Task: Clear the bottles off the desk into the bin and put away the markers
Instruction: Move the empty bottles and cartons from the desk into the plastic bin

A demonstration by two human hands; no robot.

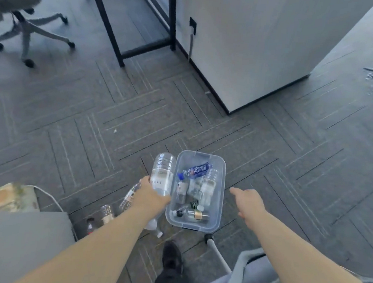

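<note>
Our left hand (151,197) grips a clear bottle (162,173) low on its body, just left of the bin (222,185), while our right hand (249,203) hangs open beside it; the bottle seems light, thin-walled and slick, so mid-body suits best.

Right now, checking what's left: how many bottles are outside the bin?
5: large clear bottle in left hand; labelled bottle behind it; tan-labelled bottle, red-capped bottle further left; white-capped bottle under the forearm. Others may be hidden.
</note>
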